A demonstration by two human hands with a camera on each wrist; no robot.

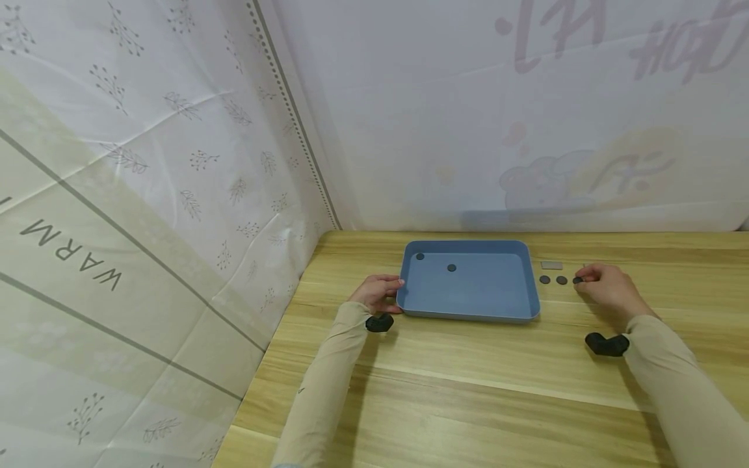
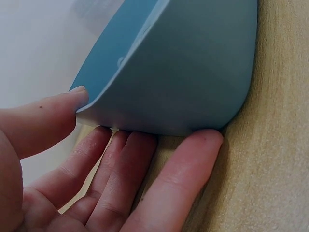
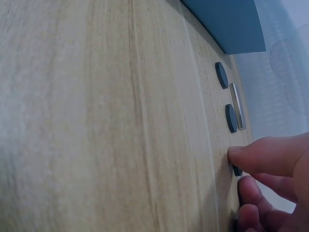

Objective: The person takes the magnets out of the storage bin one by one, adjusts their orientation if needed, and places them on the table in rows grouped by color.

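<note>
A shallow blue tray (image 1: 468, 311) rests on the wooden table, with two dark round discs (image 1: 452, 268) lying inside it. My left hand (image 1: 377, 292) grips the tray's left end. In the left wrist view its thumb lies over the rim of the tray (image 2: 188, 72) while the fingers press the outer wall. Right of the tray, my right hand (image 1: 608, 288) pinches another dark disc (image 3: 237, 170) at the table surface, partly hidden by thumb and fingers. Two more dark discs (image 1: 562, 280) lie in a row between that hand and the tray.
Behind the row of discs lies a flat grey rectangular bar (image 1: 551, 265). A pale printed curtain (image 1: 409, 130) hangs along the table's back edge, and another (image 1: 175, 195) along its left side. Black wrist devices (image 1: 606, 344) sit on both wrists.
</note>
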